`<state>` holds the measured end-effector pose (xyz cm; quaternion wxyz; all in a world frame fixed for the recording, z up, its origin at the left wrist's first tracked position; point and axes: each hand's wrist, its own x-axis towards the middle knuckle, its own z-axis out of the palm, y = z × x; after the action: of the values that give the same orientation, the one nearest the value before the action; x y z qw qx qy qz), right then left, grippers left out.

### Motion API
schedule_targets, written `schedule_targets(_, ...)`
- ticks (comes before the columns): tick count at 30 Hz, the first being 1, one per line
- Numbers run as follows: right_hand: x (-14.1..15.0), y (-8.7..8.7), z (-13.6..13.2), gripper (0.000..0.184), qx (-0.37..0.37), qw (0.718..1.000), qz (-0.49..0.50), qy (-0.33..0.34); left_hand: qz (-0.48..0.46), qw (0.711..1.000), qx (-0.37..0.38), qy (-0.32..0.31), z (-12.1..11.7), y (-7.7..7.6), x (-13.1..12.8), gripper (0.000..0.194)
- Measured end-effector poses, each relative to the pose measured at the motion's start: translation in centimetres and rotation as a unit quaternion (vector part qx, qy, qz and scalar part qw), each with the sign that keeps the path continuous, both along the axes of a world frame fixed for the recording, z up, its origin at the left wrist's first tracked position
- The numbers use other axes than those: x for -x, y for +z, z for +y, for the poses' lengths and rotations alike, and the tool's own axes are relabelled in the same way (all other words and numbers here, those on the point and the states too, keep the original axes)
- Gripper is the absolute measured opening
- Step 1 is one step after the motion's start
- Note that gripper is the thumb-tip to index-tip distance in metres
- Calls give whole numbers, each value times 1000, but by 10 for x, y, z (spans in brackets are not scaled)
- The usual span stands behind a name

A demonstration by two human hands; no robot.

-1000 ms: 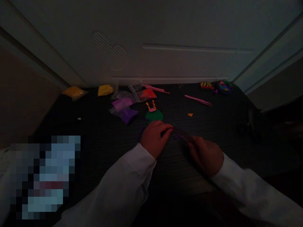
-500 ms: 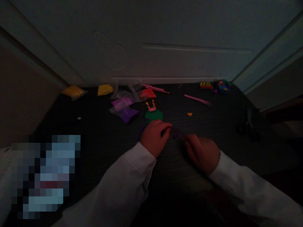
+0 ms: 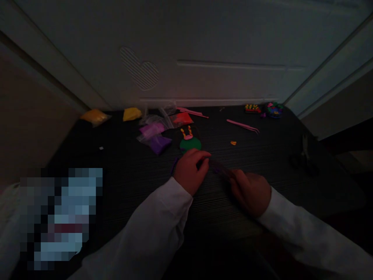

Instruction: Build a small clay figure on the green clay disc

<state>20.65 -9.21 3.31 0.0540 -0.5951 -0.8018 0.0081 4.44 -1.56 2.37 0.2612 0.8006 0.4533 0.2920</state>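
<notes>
My right hand [image 3: 252,192] is closed round one end of a thin, see-through flat strip [image 3: 222,170] that slants up toward my left hand. A small dark purple bit [image 3: 216,170] shows at the strip; whether it lies under or on it is unclear. My left hand [image 3: 192,171] has thumb and fingers pinched together at the strip's far end. Just beyond it sits a green clay disc [image 3: 190,144] with a pink piece [image 3: 188,137] and two twisted orange-yellow sticks [image 3: 186,130]. A thin purple strand [image 3: 174,165] lies left of my left hand.
Bags of purple clay [image 3: 159,144], red clay [image 3: 181,118] and yellow clay [image 3: 131,114] lie at the back. Pink tweezers [image 3: 242,125], a small orange piece [image 3: 233,143], scissors [image 3: 304,153] and small clay models [image 3: 274,110] are to the right. A blurred-out lit screen [image 3: 72,210] is front left.
The view has tilted slightly, so the table things sit a little lower in it. Both hands keep their hold, with the strip turned only slightly.
</notes>
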Motion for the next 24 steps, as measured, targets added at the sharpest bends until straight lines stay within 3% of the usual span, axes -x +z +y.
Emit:
schedule_targets(6, -2, -4, -2, 18, -8, 1000, 10, 4, -18, 1000, 6, -3, 0, 0, 0, 20)
schedule_targets(12, -4, -4, -5, 19, -3, 996, 83, -18, -29, 999, 22, 10, 0, 1, 2, 22)
schedule_targets(24, -9, -5, -6, 18, -74, 981, 171, -47, -75, 994, 81, 18, -2, 2, 3, 19)
